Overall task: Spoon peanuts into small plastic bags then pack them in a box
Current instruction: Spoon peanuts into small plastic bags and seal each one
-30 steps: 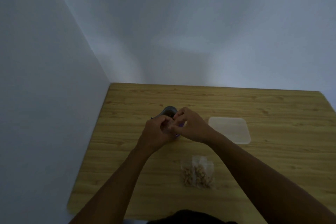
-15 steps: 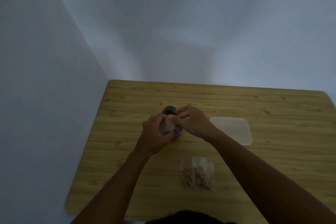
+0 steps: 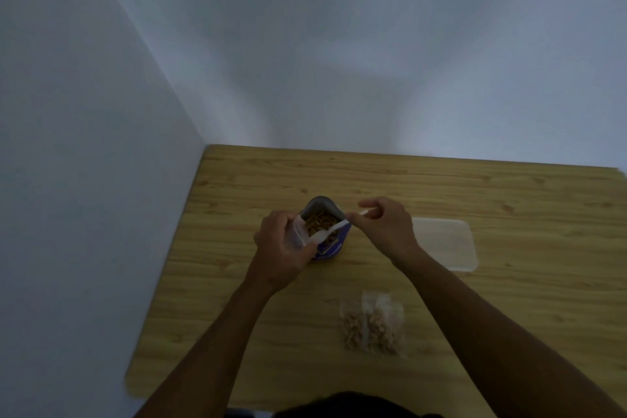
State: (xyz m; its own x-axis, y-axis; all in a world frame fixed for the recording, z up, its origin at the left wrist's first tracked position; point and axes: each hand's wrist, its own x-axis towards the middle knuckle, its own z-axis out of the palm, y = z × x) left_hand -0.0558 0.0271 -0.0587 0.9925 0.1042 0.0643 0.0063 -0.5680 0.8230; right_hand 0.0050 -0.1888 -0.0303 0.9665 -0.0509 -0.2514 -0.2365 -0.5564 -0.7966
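Observation:
A blue peanut pouch (image 3: 330,241) stands open in the middle of the wooden table (image 3: 441,187), with brown peanuts showing inside. My left hand (image 3: 281,251) holds a small clear plastic bag (image 3: 298,231) open beside the pouch's left rim. My right hand (image 3: 383,227) grips a white plastic spoon (image 3: 334,229) by its handle. The spoon's bowl lies over the pouch mouth, next to the small bag. Two filled small bags of peanuts (image 3: 371,326) lie on the table nearer to me.
A translucent plastic box (image 3: 444,243) lies flat to the right of my right hand. White walls close off the table's left and far sides. The table's front edge is close to my body.
My hands have come apart. The right hand moved right and now holds the spoon over the pouch, and the left hand holds the small bag open beside it. The pouch's open mouth is now uncovered.

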